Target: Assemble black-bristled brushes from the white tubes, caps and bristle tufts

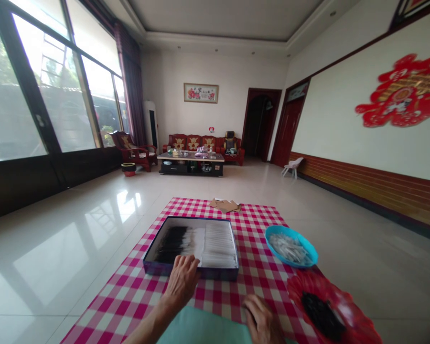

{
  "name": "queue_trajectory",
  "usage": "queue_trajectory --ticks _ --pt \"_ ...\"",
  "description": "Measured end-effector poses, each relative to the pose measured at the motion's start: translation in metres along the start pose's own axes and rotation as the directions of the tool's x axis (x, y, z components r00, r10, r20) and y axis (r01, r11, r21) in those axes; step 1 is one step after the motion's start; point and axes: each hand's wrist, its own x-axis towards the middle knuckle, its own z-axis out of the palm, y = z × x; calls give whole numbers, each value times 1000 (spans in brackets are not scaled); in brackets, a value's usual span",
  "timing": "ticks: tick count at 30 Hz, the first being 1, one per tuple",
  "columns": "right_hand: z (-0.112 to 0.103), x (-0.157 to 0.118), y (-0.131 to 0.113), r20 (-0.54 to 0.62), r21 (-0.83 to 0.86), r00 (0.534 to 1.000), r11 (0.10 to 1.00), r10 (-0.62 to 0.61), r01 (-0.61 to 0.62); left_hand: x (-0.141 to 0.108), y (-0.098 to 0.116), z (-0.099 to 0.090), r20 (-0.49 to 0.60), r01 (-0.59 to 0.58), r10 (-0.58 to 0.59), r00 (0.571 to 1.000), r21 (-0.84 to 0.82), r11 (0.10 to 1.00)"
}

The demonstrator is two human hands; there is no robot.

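A shallow dark blue box lies on the pink and white checked cloth. Dark thin pieces with pale ends fill its left part, and rows of white translucent pieces its right part. My left hand reaches over the box's near edge, fingers curled together; whatever they hold is hidden. Near the cloth's front, my right hand has its fingers bent and pressed together beside a pale green fabric, with nothing recognisable showing in them.
On the right stand a blue bowl of clear pieces and a red scalloped dish with black pieces. Brown cardboard scraps lie at the cloth's far edge. Beyond are a low table, a red sofa and a small chair.
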Motion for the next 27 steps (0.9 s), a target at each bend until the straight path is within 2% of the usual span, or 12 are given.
queue_trajectory --ticks 3,5,8,11,15,21,24,27 --pt "-3 1 -3 14 31 1000 999 12 -12 -16 29 2 -51 -124 119 992 -115 986" --pt "-5 2 -6 22 48 1000 999 21 -22 -30 46 6 8 -192 199 980 -230 954" --pt "-7 2 -8 33 41 999 999 35 -36 -41 59 14 118 -187 238 964 -335 923" --pt "-6 5 -12 58 -1 997 999 48 -48 -41 58 18 175 -153 222 959 -342 927" --pt "-2 17 -19 102 -22 993 998 61 -59 -39 49 14 199 -130 205 958 -334 934" --pt "9 28 -21 82 -7 994 997 73 -72 -52 39 10 167 -102 166 972 -338 936" --pt "16 24 -14 30 36 997 997 74 -75 -36 40 6 113 -103 144 983 -308 946" --pt "20 21 -7 -24 71 997 995 78 -76 7 43 -3 83 -45 63 995 -202 978"
